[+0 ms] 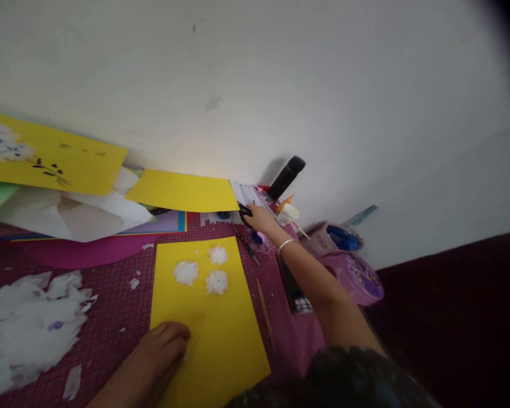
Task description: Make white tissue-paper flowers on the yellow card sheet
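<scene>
A yellow sheet of paper [215, 317] lies in front of me with three white ruffled paper flowers [216, 281] on its upper part. My left hand [165, 344] rests on the sheet's left side, fingers curled and pressed together; whether anything is under them is hidden. My right hand [259, 220] reaches past the sheet's far right corner, its fingers closed on a black object [243, 209] whose kind I cannot make out. Just below that hand lie a dark pen [246, 246] and a small purple item [258, 237].
Torn white tissue pieces [29, 334] heap on the left. Along the wall stand a yellow sheet with a flower picture [80, 161], a plain yellow sheet [187, 190] and a black bottle [285, 178]. To the right are a phone [295, 292], a pink container [352, 277] and a pencil [264, 311].
</scene>
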A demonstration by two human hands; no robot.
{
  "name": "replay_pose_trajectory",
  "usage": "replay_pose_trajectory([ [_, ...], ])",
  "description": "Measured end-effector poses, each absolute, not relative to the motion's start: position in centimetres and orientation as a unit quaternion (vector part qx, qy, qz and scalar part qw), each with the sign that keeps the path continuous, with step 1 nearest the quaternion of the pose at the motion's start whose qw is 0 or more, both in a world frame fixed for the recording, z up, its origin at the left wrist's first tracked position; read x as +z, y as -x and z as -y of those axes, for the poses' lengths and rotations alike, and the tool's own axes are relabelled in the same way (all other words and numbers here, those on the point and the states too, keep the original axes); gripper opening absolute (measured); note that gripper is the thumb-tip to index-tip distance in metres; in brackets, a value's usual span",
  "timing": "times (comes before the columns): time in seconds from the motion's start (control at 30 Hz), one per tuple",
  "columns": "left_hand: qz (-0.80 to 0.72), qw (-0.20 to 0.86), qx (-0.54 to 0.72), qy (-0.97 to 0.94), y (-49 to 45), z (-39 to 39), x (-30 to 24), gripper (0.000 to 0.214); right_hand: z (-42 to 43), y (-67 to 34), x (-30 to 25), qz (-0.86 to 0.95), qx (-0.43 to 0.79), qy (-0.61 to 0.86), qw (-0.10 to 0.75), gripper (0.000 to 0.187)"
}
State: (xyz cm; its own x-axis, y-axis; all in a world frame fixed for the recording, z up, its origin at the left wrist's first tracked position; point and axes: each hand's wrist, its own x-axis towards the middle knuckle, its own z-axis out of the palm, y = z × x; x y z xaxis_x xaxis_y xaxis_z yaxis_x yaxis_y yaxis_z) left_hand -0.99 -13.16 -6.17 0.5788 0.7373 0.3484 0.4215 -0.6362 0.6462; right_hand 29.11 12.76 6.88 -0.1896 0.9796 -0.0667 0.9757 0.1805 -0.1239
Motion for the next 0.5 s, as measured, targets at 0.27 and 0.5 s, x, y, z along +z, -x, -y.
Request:
replay_pose_trajectory([
  [0.27, -0.379, 0.381, 0.296, -0.790, 1.6, 12.3, -2.9, 0.023, -10.7, -27.6, 6.5, 0.790, 0.113, 0.592, 0.112, 0.043],
  [0.5, -0.439, 0.416, 0.291, -0.742, 2.0, 11.8, -1.9, 0.025, 3.6, -33.8, 5.0, 0.798, 0.189, 0.563, 0.103, 0.020],
])
